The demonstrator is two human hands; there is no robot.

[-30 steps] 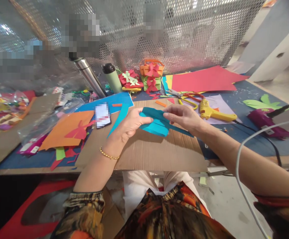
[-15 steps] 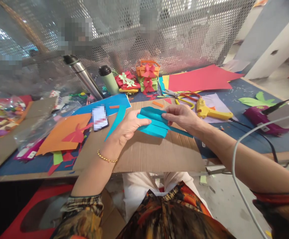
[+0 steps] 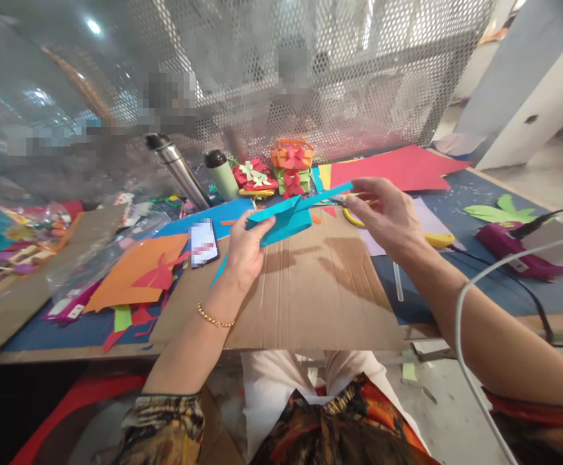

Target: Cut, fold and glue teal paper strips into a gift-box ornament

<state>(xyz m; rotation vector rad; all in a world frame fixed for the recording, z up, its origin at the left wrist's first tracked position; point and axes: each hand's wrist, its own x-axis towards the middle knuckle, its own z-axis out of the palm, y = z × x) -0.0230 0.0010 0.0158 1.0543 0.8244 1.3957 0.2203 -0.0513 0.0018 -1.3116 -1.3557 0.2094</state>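
Just above the cardboard, my left hand (image 3: 248, 247) is closed on a folded blue paper piece (image 3: 286, 234), its thumb pressed on the near side. From the folded piece a narrow blue paper strip (image 3: 327, 195) sticks up to the right. My right hand (image 3: 388, 213) is raised at the strip's far end, thumb and index finger apart; I see no pinch on the strip. Behind this hand lie scissors, partly covered, with a yellow handle (image 3: 353, 218) showing. A cardboard sheet (image 3: 291, 303) lies beneath both hands.
On the left are a phone (image 3: 204, 242) and orange paper (image 3: 136, 274). A steel flask (image 3: 179, 169), a green bottle (image 3: 222, 177) and small paper baskets (image 3: 292, 158) stand behind. Red paper (image 3: 392, 169), a yellow glue gun (image 3: 437, 240) and a white cable (image 3: 460, 323) are on the right.
My right hand has moved from the folded paper up and right to the strip's end. The blue piece is turned, and its strip now points upward. My view has tilted up slightly.
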